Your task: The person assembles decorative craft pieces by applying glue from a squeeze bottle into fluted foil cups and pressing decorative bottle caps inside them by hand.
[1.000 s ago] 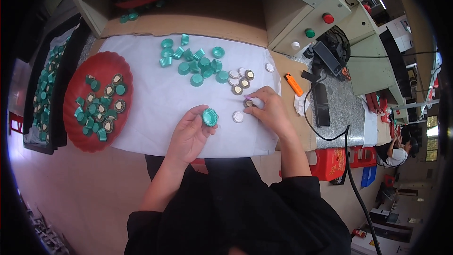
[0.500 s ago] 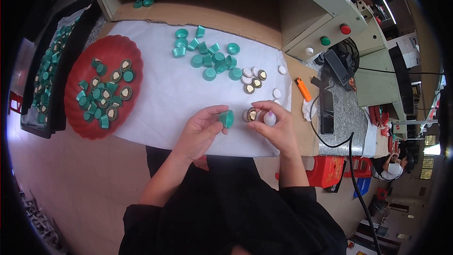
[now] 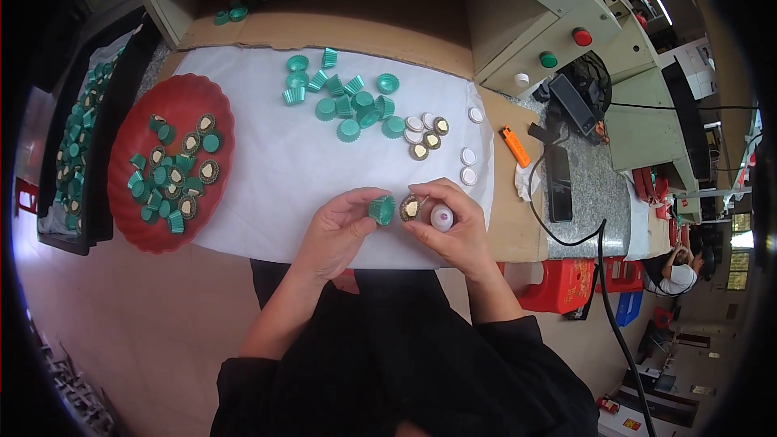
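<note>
My left hand (image 3: 330,235) is closed, pinching a small green foil cup (image 3: 381,210) between thumb and fingers. Just to its right, my right hand (image 3: 463,244) grips a round dark-rimmed piece with a gold centre (image 3: 411,208) by the fingertips. The same hand also holds a small white bottle (image 3: 442,217) against its fingers, its end turned up toward me. A narrow gap separates cup and piece. Beyond my hands, several green cups (image 3: 349,130) lie scattered on the white sheet (image 3: 267,170). Beside them are gold-centred pieces (image 3: 418,151) and white discs (image 3: 468,155).
At left stands a scalloped red tray (image 3: 174,89) with filled and upturned green cups, then a black crate (image 3: 61,241) of more. An orange cutter (image 3: 515,146) and a black phone (image 3: 558,186) lie at right, near a cable. A shelf unit (image 3: 518,32) rises behind.
My right hand has come closer to the left, and the round piece now faces up more. The bottle has tilted end-up. The whole view has shifted slightly.
</note>
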The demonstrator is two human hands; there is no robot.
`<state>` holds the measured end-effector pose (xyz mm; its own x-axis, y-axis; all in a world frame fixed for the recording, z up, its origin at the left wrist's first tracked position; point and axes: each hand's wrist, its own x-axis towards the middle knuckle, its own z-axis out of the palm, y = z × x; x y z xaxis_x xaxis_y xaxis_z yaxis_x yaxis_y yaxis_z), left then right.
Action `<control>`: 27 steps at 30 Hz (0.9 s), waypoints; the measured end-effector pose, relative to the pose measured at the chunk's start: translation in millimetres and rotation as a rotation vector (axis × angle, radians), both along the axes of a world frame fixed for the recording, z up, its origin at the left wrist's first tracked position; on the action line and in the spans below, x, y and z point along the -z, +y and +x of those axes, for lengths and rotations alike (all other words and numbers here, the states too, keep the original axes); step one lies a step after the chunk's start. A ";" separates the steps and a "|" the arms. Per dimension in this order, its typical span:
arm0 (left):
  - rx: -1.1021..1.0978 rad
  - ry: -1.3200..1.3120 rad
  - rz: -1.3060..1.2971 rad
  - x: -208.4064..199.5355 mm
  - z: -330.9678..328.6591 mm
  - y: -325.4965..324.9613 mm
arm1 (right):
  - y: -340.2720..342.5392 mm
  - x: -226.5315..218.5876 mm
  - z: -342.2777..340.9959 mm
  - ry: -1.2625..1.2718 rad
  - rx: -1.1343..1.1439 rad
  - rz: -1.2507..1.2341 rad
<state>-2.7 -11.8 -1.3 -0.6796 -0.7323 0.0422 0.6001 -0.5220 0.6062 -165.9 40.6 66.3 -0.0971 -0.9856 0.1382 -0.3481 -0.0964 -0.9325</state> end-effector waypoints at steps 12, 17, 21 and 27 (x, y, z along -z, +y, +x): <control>0.010 0.046 0.064 -2.4 0.0 -2.3 | 0.1 12.3 4.3 0.123 -0.007 -0.184; 0.017 0.011 0.055 -2.0 -0.5 -2.2 | 0.6 13.3 6.0 0.134 -0.001 -0.212; 0.027 0.000 0.072 -1.8 0.6 -1.6 | 1.0 14.5 8.1 0.126 0.027 -0.215; 0.020 -0.022 0.059 2.3 -0.7 -1.7 | 0.1 16.8 10.0 0.145 0.019 -0.235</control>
